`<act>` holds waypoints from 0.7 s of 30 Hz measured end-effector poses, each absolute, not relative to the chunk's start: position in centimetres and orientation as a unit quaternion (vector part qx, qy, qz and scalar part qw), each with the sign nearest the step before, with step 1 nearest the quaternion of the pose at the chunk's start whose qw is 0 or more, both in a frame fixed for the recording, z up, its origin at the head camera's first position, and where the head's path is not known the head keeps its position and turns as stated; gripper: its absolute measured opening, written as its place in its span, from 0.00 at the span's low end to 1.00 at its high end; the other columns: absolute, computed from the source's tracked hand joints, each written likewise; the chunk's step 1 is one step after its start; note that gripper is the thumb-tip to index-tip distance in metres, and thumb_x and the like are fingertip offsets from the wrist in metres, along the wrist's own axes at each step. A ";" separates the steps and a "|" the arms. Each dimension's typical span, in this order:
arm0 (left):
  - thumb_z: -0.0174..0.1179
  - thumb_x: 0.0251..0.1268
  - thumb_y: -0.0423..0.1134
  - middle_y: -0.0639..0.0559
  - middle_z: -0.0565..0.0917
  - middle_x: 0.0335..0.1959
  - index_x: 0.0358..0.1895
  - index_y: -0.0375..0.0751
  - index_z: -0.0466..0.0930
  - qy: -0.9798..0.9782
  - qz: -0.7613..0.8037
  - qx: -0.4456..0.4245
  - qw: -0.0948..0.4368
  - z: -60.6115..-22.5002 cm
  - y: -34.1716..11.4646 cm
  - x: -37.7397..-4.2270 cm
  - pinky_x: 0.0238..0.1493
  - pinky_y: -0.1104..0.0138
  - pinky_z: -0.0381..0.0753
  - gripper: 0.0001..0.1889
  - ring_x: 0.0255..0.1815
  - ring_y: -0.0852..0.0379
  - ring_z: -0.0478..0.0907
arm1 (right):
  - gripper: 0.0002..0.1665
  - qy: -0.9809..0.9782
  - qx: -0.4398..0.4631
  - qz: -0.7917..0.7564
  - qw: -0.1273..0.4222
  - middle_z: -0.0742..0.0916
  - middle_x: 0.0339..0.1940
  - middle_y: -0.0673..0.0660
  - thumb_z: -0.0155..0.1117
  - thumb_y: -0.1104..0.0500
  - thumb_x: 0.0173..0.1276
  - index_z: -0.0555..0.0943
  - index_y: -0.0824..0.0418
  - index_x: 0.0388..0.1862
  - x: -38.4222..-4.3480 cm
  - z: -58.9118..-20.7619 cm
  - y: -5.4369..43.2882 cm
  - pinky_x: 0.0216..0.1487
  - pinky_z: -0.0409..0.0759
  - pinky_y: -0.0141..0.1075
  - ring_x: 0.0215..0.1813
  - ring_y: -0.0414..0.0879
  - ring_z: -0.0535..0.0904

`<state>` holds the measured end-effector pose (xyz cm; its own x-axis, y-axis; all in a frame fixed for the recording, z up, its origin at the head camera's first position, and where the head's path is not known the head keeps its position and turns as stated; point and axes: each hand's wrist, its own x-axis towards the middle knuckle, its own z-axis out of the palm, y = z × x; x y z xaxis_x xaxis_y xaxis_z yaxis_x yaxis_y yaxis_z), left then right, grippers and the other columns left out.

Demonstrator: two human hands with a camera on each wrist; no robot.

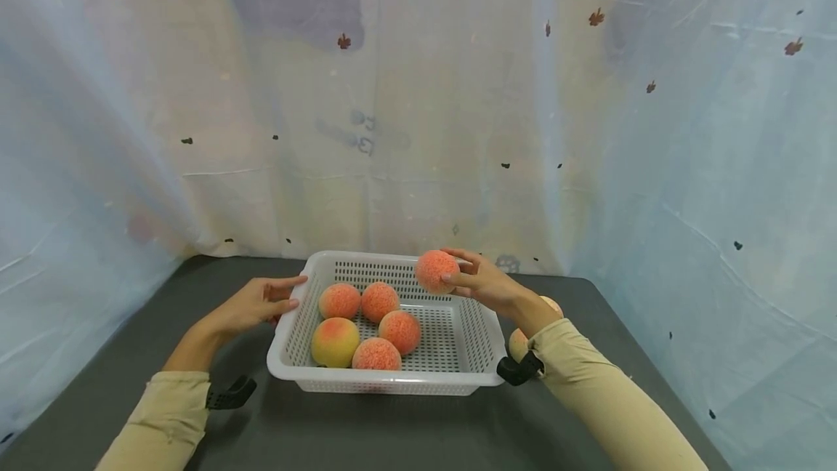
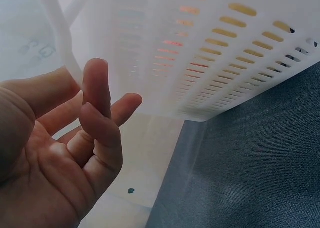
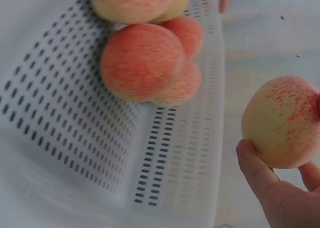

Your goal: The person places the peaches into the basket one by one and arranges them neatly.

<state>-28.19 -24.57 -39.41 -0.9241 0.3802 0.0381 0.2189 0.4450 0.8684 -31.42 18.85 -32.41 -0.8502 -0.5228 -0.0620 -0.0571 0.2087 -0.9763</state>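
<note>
My right hand [image 1: 487, 283] holds a pinkish-red peach [image 1: 434, 272] over the back right part of a white plastic basket [image 1: 451, 378]. In the right wrist view the fingertips curve round the pale underside of this peach [image 3: 280, 123]. At the basket's left rim, my left hand [image 1: 258, 302] pinches the edge between thumb and fingers, as the left wrist view also shows with the slotted wall [image 2: 165, 78] close by. Inside the basket, grouped toward its left, lie several reddish peaches [image 1: 400, 332] and a yellow one with a red blush [image 1: 335, 343].
Partly hidden by the right forearm, pale peaches [image 1: 519, 346] lie on the dark grey table [image 1: 392, 435] just right of the basket. A pale plastic curtain [image 1: 418, 129] with small leaf prints hangs behind and at both sides. Each wrist wears a black strap [image 1: 232, 392].
</note>
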 end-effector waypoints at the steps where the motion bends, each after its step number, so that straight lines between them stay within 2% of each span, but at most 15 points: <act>1: 0.61 0.74 0.44 0.28 0.78 0.64 0.79 0.35 0.57 0.846 0.495 0.178 0.080 -39.4 -24.6 -28.2 0.36 0.61 0.85 0.37 0.37 0.53 0.84 | 0.41 0.749 -0.192 -0.603 0.197 0.66 0.78 0.69 0.59 0.63 0.76 0.55 0.56 0.82 -31.6 -32.3 18.8 0.74 0.70 0.52 0.75 0.60 0.69; 5: 0.60 0.74 0.43 0.28 0.79 0.63 0.79 0.34 0.57 0.846 0.494 0.183 0.079 -39.5 -24.7 -28.2 0.35 0.62 0.85 0.37 0.36 0.54 0.84 | 0.40 0.734 -0.191 -0.620 0.199 0.65 0.78 0.71 0.56 0.65 0.77 0.54 0.58 0.82 -32.5 -32.0 18.2 0.75 0.68 0.56 0.78 0.64 0.64; 11: 0.60 0.74 0.44 0.28 0.79 0.63 0.79 0.34 0.57 0.846 0.495 0.180 0.081 -39.4 -24.7 -28.1 0.36 0.60 0.85 0.36 0.36 0.54 0.83 | 0.37 0.747 -0.179 -0.609 0.198 0.69 0.76 0.68 0.58 0.65 0.76 0.59 0.57 0.81 -33.7 -32.9 16.6 0.74 0.69 0.55 0.75 0.60 0.69; 15: 0.60 0.74 0.44 0.28 0.79 0.64 0.79 0.34 0.57 0.845 0.498 0.176 0.084 -39.4 -24.7 -28.1 0.37 0.59 0.86 0.37 0.37 0.54 0.84 | 0.36 0.763 -0.169 -0.589 0.207 0.72 0.75 0.66 0.60 0.64 0.75 0.62 0.55 0.79 -34.4 -33.5 15.6 0.76 0.66 0.56 0.76 0.59 0.69; 21: 0.60 0.74 0.45 0.29 0.79 0.64 0.79 0.35 0.57 0.846 0.497 0.175 0.086 -39.4 -24.6 -28.1 0.37 0.59 0.85 0.36 0.37 0.55 0.83 | 0.36 0.801 -0.143 -0.543 0.210 0.72 0.75 0.67 0.63 0.60 0.74 0.65 0.57 0.78 -35.3 -34.4 14.8 0.75 0.65 0.60 0.74 0.61 0.70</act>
<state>-28.14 -24.60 -39.38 -0.9239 0.3815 0.0288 0.2109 0.4450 0.8703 -35.27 14.80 -34.41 -0.8712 -0.4564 -0.1807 -0.0012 0.3701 -0.9290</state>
